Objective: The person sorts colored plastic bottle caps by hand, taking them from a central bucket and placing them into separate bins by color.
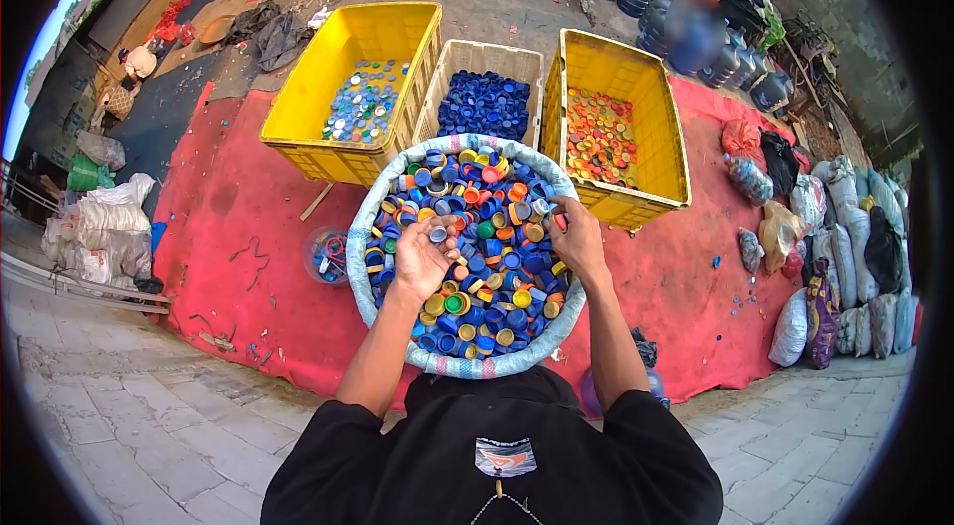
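Note:
A round basket with a pale woven-sack rim is full of blue, orange, yellow and green bottle caps. Over its left part is my left hand, palm turned up, fingers curled around a pale cap. At the right side of the basket my right hand has its fingers closed on a red cap. Beyond the basket stand a yellow crate with white, light blue and green caps, a white crate with dark blue caps, and another yellow crate with orange and red caps.
Red sheeting covers the ground. A small clear container stands left of the basket. Filled sacks line the right, more sacks the left. Large blue water bottles are at the back right. A person is at the far left.

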Motion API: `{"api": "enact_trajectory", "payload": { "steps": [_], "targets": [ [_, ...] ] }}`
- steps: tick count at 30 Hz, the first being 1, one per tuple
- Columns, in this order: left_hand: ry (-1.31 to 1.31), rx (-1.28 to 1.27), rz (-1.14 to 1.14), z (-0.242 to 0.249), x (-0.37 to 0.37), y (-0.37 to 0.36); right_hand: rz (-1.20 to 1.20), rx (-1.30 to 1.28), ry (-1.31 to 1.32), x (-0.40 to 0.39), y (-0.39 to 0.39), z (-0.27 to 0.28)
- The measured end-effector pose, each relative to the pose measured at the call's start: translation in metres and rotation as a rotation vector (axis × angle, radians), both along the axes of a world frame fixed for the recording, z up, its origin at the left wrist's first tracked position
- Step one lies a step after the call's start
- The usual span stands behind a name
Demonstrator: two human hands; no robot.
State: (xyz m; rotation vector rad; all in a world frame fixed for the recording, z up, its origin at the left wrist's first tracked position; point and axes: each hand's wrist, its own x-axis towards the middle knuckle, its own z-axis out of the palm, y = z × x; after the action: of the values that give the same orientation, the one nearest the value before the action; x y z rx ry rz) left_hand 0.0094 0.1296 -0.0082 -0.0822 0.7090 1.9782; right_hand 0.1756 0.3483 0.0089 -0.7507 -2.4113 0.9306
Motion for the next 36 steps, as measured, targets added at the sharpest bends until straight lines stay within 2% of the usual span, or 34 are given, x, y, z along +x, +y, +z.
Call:
{"api": "enact_trajectory", "payload": {
  "steps": [3, 10, 16, 22, 25, 28, 29, 31, 32, 35, 36],
  "targets": [
    [-0.098, -0.045, 0.065, 0.003, 0.011, -0.019, 0.117, 0.123, -0.092, -0.016, 0.012, 0.002],
    [-0.113, -0.136, 0.201, -0.010, 0.020, -0.066, 0.233, 0.155, -0.356, -0.038, 0.020, 0.004],
    [-0.017, -0.232, 0.293, 0.004, 0.020, -0.074, 0.204, 0.131, -0.256, -0.043, 0.019, -0.006],
    [0.050, -0.272, 0.260, -0.005, 0.017, -0.071, 0.192, 0.147, -0.156, -0.036, 0.024, -0.023],
    [0.127, -0.327, 0.263, -0.002, 0.019, -0.064, 0.162, 0.154, -0.156, -0.033, 0.018, -0.017],
    [0.465, -0.560, 0.214, -0.011, 0.012, -0.061, 0.109, 0.115, -0.060, -0.028, 0.015, -0.013],
    [0.692, -0.685, 0.210, -0.015, 0.009, -0.060, 0.088, 0.092, -0.013, -0.027, 0.015, -0.012],
    [1.150, -0.931, 0.192, -0.013, 0.002, -0.054, -0.019, -0.119, 0.057, -0.021, 0.004, 0.003],
    [1.187, -0.994, 0.096, -0.007, -0.001, -0.051, -0.073, -0.224, 0.092, -0.017, -0.003, 0.012],
    [1.511, -1.078, -0.094, -0.003, -0.010, -0.043, -0.060, -0.924, 0.421, -0.002, -0.027, 0.028],
    [1.543, -1.074, -0.130, -0.007, -0.014, -0.040, 0.004, -1.141, 0.539, 0.002, -0.033, 0.027]
  ]
}}
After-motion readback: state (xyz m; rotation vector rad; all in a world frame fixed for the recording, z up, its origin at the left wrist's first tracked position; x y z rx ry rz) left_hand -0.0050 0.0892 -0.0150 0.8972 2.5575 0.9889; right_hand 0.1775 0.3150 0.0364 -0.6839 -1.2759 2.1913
